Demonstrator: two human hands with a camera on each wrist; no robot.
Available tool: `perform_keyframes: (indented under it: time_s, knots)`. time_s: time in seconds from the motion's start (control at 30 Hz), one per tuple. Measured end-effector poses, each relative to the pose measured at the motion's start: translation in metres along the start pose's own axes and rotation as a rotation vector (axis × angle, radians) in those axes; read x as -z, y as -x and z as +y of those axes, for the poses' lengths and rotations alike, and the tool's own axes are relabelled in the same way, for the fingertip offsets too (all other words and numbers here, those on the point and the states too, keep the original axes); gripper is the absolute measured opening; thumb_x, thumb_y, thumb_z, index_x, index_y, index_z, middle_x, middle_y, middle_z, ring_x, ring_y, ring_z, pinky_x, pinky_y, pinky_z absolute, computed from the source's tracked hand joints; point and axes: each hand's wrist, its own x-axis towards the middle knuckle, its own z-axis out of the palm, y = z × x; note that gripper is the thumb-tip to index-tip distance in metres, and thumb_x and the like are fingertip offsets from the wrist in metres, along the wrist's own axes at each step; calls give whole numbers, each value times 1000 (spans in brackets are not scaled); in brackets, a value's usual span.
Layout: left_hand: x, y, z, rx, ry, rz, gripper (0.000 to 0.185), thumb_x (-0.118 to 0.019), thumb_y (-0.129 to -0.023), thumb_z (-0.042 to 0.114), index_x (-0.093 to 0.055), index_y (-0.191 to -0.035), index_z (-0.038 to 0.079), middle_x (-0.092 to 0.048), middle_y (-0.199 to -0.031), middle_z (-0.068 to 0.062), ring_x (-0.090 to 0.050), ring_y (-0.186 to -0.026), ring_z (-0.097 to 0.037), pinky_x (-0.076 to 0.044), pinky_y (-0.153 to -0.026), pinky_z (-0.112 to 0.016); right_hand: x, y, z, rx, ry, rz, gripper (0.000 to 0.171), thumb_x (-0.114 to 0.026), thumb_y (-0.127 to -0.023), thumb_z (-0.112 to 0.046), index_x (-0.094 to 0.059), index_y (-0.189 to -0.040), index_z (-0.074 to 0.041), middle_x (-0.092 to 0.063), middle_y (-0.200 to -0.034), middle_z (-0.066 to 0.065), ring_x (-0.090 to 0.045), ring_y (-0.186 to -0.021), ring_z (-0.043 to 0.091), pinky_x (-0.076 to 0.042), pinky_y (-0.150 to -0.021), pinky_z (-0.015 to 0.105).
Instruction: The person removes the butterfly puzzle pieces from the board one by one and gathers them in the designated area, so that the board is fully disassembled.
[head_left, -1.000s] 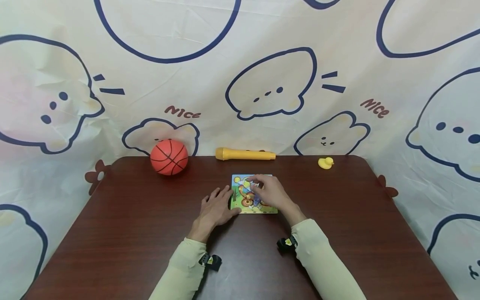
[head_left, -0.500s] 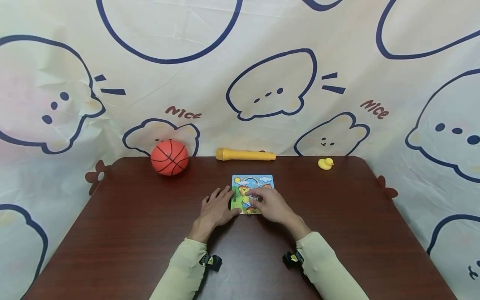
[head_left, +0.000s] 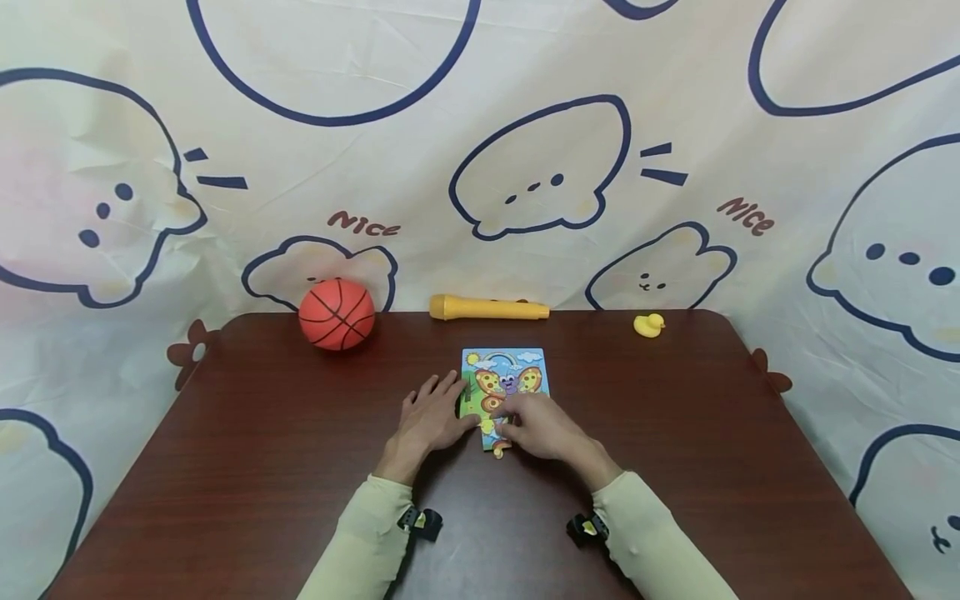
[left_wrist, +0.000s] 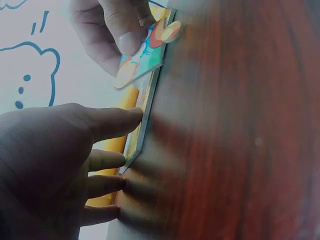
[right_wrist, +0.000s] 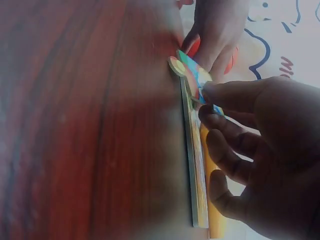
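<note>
Pinching right grip (head_left: 543,427): my thumb and forefinger nip a thin puzzle piece (head_left: 491,433); the other fingers curl beside it.
Puzzle piece: printed in yellow, blue, green and red, with a rounded tab pointing toward me. It is tilted over the near left part of the puzzle board (head_left: 529,358) and reaches past the near edge; I cannot tell whether the two touch.
Piece's likely handling: light, flat and stiff, I judge, perhaps a little slick on its printed face. The tab looks easiest to damage, so a gentle pinch on the body, clear of the tab, should suit it best.
Resting left grip (head_left: 431,417): fingers spread and fairly straight, touching the puzzle board's left side, thumb at the near left corner; clasping nothing.
Puzzle board: square and lying flat, showing a butterfly with pizza-like wings under a rainbow. Probably light enough to slide, so its edges are the place to steady it.
Dark wood-grained surface (head_left: 300,500): under the puzzle board and both forearms.
Far edge, left to right: an orange-red toy basketball (head_left: 337,314), a yellow microphone-shaped thing (head_left: 489,307), a small yellow duck (head_left: 648,325).
Backdrop (head_left: 375,183): pale cloth with blue-outlined cartoon animals.
</note>
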Motion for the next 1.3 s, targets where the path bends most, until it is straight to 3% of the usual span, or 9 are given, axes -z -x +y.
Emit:
perform_keyframes:
  time_s: [0.23,0.5,0.83,1.1,1.3]
  knots:
    - [3,1,1,6,33,15,64,-63,-89,46,-45,-146,22,-34,-157,-6,-27,-145,-35,-24,-111,-65,-3,2,-7,31,64,-43,14,-66,-91,-24,-74,-102,-20,-69,-90,-12,-57,-72,3,-48,-68,24]
    - [5,4,3,12,20,23,60,-63,-90,44,-47,-144,22,-35,-157,-6,-28,-145,-34,-26,-109,-66,-8,3,-10,15,130,-76,18,-67,-91,-28,-73,-106,-20,-70,-101,-9,-61,-90,5,-52,-83,32]
    - [3,5,2,15,13,22,61,-63,-89,45,-48,-144,23,-35,-157,-6,-28,-145,-34,-26,-109,-66,-6,5,-8,8,101,-67,19,-67,-90,-27,-73,-107,-19,-69,-94,-10,-56,-74,3,-47,-68,24]
    - [4,5,2,11,3,19,61,-63,-90,45,-47,-144,23,-35,-157,-6,-28,-145,-34,-26,-108,-66,0,3,-4,6,69,-29,13,-68,-89,-23,-73,-101,-19,-65,-80,-12,-54,-66,2,-45,-61,23]
    - [3,5,3,3,6,22,60,-63,-90,45,-48,-143,23,-35,-157,-6,-28,-145,-34,-27,-108,-65,4,1,-3,-3,87,60,18,-67,-90,-22,-73,-106,-19,-62,-83,-10,-54,-70,4,-45,-61,24]
